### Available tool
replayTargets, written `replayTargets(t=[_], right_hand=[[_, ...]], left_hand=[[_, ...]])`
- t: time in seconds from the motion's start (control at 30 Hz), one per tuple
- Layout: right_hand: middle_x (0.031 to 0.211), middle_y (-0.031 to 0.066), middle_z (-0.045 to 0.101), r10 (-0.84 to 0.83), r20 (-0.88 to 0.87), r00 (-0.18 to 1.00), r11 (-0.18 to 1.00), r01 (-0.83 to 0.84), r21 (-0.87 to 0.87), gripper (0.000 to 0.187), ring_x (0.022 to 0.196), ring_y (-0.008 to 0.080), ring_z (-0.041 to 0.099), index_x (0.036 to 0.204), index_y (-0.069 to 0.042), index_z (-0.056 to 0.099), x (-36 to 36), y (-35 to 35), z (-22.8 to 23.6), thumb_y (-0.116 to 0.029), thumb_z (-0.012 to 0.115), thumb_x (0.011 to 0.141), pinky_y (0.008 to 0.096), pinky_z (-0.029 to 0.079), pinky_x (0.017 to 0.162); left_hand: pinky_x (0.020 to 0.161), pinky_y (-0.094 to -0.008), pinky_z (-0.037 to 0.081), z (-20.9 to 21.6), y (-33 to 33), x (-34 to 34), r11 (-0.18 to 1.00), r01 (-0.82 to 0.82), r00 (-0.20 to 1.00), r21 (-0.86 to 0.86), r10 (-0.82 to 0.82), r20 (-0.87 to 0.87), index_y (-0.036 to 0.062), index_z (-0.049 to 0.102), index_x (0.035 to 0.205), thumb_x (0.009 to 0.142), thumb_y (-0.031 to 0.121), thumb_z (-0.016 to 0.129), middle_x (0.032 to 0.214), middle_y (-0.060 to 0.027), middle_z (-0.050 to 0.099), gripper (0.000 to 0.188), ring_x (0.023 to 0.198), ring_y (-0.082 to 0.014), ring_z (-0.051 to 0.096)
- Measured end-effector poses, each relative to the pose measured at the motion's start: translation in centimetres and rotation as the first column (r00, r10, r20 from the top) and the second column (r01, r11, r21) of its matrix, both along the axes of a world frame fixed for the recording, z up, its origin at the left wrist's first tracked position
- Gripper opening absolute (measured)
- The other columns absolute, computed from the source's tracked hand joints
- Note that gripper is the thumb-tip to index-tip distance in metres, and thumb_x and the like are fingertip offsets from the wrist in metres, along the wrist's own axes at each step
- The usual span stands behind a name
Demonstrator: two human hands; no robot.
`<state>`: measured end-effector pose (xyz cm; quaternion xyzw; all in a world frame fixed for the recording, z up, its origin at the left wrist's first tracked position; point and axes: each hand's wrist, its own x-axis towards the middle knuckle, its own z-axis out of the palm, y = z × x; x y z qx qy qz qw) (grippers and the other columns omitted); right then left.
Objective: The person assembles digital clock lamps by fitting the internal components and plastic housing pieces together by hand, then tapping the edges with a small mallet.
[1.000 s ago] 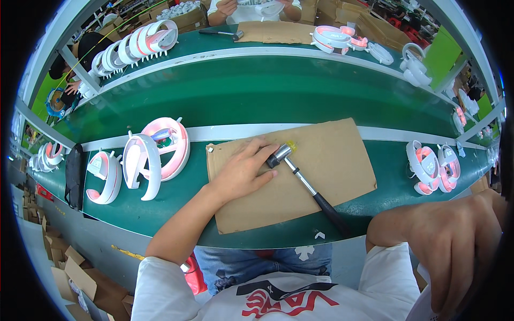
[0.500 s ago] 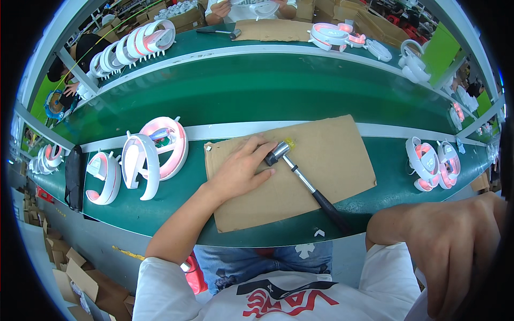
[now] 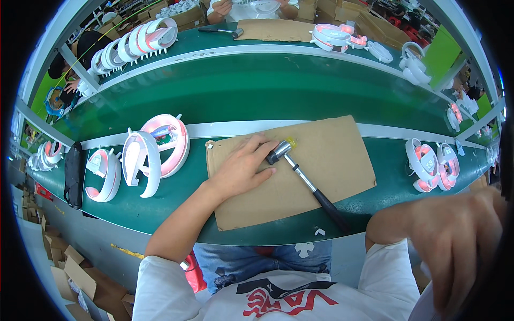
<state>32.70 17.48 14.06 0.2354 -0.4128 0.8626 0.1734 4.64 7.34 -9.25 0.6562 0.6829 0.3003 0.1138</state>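
My left hand lies flat on a brown cardboard sheet, fingers stretched out, with the fingertips beside or against a hammer head. This hammer has a steel head with a yellow translucent face, a silver shaft and a black grip that runs toward the table's front edge. My right hand is off the table at the lower right, its fingers bent downward and close together. A pale thing shows at those fingers; most of it is hidden, so its kind cannot be made out.
White-and-pink ring-shaped housings stand on the green table at left; more housings stand at right. A black pouch lies at the left edge. Behind a raised divider, a person sits beyond another hammer and cardboard.
My right hand has shifted slightly upward, and its fingers have moved a little. My left hand and the hammer stay in place.
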Motion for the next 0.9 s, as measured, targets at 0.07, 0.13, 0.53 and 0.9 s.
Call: replayTargets(t=[0.07,0.13,0.53,0.9], right_hand=[[0.068,0.0118,0.060,0.070,-0.166,0.984,0.998,-0.068,0.016,0.006,0.052,0.0226,0.063,0.092,-0.002,0.053,-0.7,4.3,-0.3,-0.001,0.049,0.096,0.0289,0.051,0.044],[0.072,0.0218,0.060,0.208,-0.472,0.857,0.978,-0.195,0.078,0.016,0.056,0.0334,0.069,0.091,0.008,0.050,-2.7,9.4,-1.5,-0.003,0.041,0.098,0.0364,0.059,0.041],[0.108,0.0176,0.061,0.232,-0.073,0.970,0.971,-0.226,0.080,0.039,0.096,0.0220,0.065,0.128,-0.002,0.050,-12.0,15.9,-9.5,-0.027,0.053,0.098,0.0346,0.055,0.081],[0.093,0.0096,0.048,0.486,0.015,0.874,0.865,-0.478,-0.150,0.029,0.071,0.0209,0.060,0.121,-0.008,0.054,-15.3,14.8,-13.4,-0.021,0.057,0.096,0.0311,0.046,0.051]], left_hand=[[0.112,-0.0453,0.039,0.1,0.1,0.1,1.000,0.012,1.000,0.013,-0.012,0.004,0.0056,0.049,0.140,0.088,0.021,0.070,0.138,-0.0204,0.048,0.058,0.137,-0.0394,0.042],[0.111,-0.0453,0.039,0.1,0.6,0.2,1.000,0.023,1.000,0.013,-0.023,0.005,0.0057,0.049,0.140,0.088,0.021,0.069,0.137,-0.0203,0.048,0.058,0.137,-0.0393,0.042],[0.106,-0.0451,0.043,0.1,0.4,-0.4,0.999,0.031,0.998,-0.008,-0.030,0.057,0.0046,0.048,0.140,0.087,0.020,0.069,0.137,-0.0205,0.047,0.059,0.125,-0.0401,0.052],[0.104,-0.0455,0.043,-0.2,-0.2,-0.4,0.998,0.033,0.999,0.048,-0.034,0.018,0.0045,0.048,0.139,0.086,0.020,0.069,0.132,-0.0175,0.048,0.059,0.123,-0.0378,0.051]])
